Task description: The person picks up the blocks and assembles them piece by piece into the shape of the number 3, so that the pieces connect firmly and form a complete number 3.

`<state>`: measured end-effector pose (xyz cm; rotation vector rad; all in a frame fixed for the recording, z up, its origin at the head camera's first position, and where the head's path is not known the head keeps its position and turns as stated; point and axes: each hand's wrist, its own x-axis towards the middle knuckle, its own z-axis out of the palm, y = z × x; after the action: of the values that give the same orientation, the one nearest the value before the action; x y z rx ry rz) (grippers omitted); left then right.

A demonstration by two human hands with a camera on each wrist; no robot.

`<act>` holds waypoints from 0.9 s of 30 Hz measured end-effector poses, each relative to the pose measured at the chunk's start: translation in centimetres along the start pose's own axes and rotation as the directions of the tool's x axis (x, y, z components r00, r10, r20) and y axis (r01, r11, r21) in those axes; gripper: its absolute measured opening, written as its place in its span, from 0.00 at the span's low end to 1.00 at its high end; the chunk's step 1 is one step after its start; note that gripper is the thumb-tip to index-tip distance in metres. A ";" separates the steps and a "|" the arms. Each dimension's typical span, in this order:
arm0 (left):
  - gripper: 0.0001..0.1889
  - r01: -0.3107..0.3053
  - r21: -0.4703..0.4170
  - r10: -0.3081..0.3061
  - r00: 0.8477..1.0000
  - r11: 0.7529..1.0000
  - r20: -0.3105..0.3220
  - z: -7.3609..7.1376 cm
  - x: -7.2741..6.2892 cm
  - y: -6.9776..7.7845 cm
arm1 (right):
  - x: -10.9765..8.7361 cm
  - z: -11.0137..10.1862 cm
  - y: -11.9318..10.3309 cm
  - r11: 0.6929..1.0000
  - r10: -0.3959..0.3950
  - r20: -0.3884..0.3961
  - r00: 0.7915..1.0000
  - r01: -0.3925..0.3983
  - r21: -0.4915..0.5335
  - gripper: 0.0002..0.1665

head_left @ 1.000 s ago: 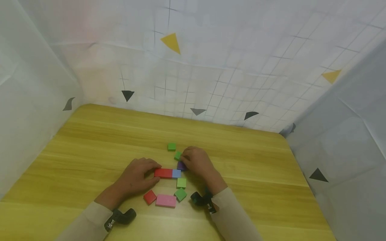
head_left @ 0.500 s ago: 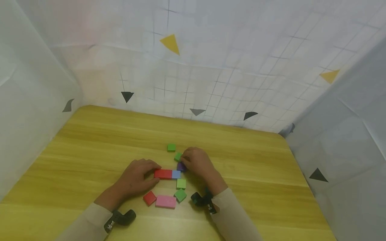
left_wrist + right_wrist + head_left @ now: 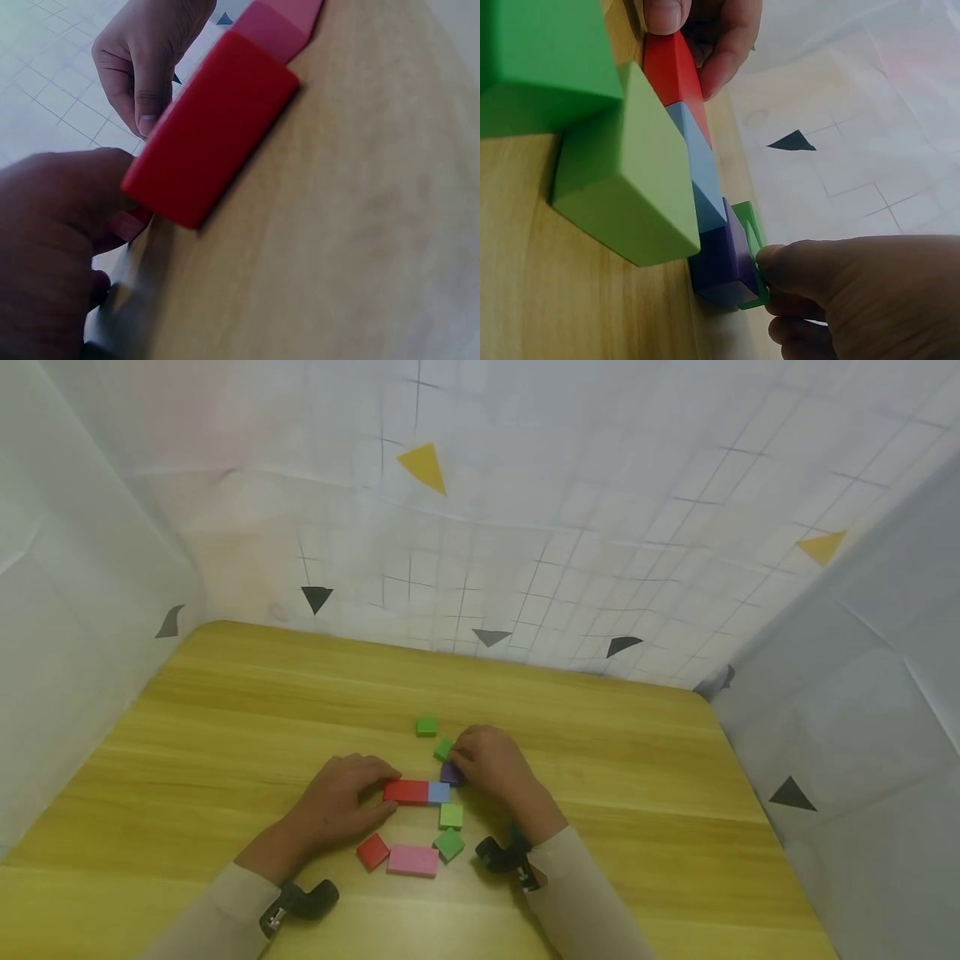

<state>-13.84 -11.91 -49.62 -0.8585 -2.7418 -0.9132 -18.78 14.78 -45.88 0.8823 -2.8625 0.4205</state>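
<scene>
My left hand (image 3: 341,797) grips the left end of a long red block (image 3: 407,791) between thumb and fingers. A light blue block (image 3: 438,792) stands against that block's right end. Beyond it is a purple block (image 3: 452,774), touching the blue one in the right wrist view (image 3: 721,259). My right hand (image 3: 491,764) has its fingertips at a small green block (image 3: 442,749) just past the purple one. In the right wrist view the thumb presses that green block's edge; the other fingers are curled and partly hidden.
Another green block (image 3: 426,727) lies farther back. Nearer are a light green block (image 3: 451,816), a green block (image 3: 449,844) set at an angle, a pink block (image 3: 412,861) and a red square block (image 3: 372,852). White patterned sheeting (image 3: 525,568) encloses the wooden table (image 3: 637,777).
</scene>
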 end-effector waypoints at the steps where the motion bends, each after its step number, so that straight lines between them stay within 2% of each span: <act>1: 0.19 0.002 0.000 -0.002 1.000 1.000 0.002 0.0 0.0 0.0 | 0.0 0.0 0.0 1.000 0.000 0.002 1.000 0.000 0.000 0.08; 12: 0.20 -0.005 0.011 0.005 1.000 1.000 -0.002 0.1 0.0 0.0 | -0.1 -0.4 -0.2 1.000 -0.013 -0.007 1.000 0.014 0.026 0.08; 19: 0.19 -0.017 0.008 0.017 1.000 1.000 -0.010 0.2 0.0 -0.2 | 0.0 -0.3 0.0 1.000 -0.025 0.007 1.000 0.025 0.003 0.09; 27: 0.19 -0.009 -0.003 0.009 1.000 1.000 -0.005 0.1 0.0 -0.1 | -0.5 -1.0 0.3 0.990 0.096 -0.015 0.995 -0.094 0.105 0.09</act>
<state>-13.85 -11.93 -49.76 -0.8670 -2.7312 -0.9168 -18.55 15.61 -45.05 0.7545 -2.8951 0.5899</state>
